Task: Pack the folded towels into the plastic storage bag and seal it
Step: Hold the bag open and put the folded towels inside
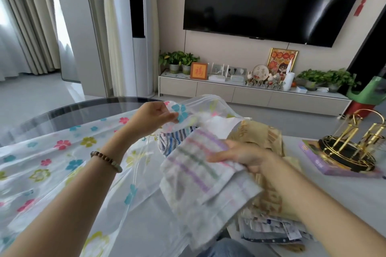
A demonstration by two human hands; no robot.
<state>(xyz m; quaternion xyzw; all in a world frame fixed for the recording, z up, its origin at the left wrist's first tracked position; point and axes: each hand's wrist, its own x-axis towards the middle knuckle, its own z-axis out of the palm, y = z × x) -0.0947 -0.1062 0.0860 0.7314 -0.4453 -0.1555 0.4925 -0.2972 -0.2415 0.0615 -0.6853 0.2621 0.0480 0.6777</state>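
A clear plastic storage bag [52, 152] printed with coloured flowers lies spread over the table's left half. My left hand [151, 118] pinches its upper edge and lifts the mouth open. My right hand [242, 157] grips a folded white towel [200, 171] with purple, pink and green stripes, held at the bag's mouth. A blue-striped towel [177, 142] shows just inside the opening. Under my right forearm lies a tan patterned towel [263, 137], and below it a blue-and-white printed towel [271, 231].
A gold wire rack [353, 146] stands on a purple book [313, 156] at the table's right. The round glass table's dark far edge [83, 108] curves behind the bag. A television and a low cabinet with plants fill the far wall.
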